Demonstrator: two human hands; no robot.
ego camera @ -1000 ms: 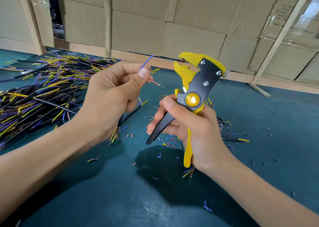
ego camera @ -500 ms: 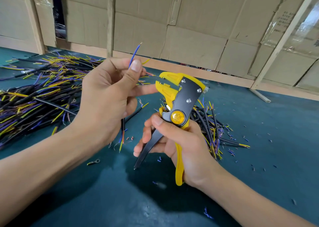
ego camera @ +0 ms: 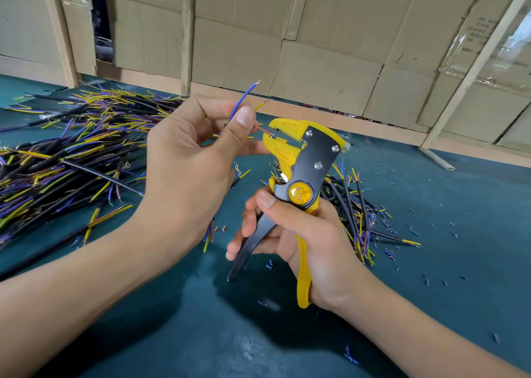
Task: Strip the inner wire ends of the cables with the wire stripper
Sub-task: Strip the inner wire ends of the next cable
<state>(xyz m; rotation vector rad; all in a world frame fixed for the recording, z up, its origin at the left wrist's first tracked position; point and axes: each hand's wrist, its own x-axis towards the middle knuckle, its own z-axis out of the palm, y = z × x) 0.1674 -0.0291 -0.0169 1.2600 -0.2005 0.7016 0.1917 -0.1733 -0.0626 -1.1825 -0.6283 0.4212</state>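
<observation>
A dark green table [ego camera: 431, 262] fills the lower view, with cardboard panels [ego camera: 316, 47] walling its far edge at twelve o'clock. A big heap of cables [ego camera: 57, 162] — black sheaths, yellow and purple cores — sprawls at nine o'clock; a smaller pile [ego camera: 353, 211] lies at three o'clock of the tool. The left hand [ego camera: 186, 173] is curled around one cable, thumb pinching its red wire [ego camera: 265, 131], whose tip enters the stripper's yellow head. A blue wire [ego camera: 242, 100] juts toward one o'clock. The right hand [ego camera: 310, 242] grips the wire stripper [ego camera: 304, 173] by both handles, head up. Cut insulation bits [ego camera: 388, 254] speckle the table.
</observation>
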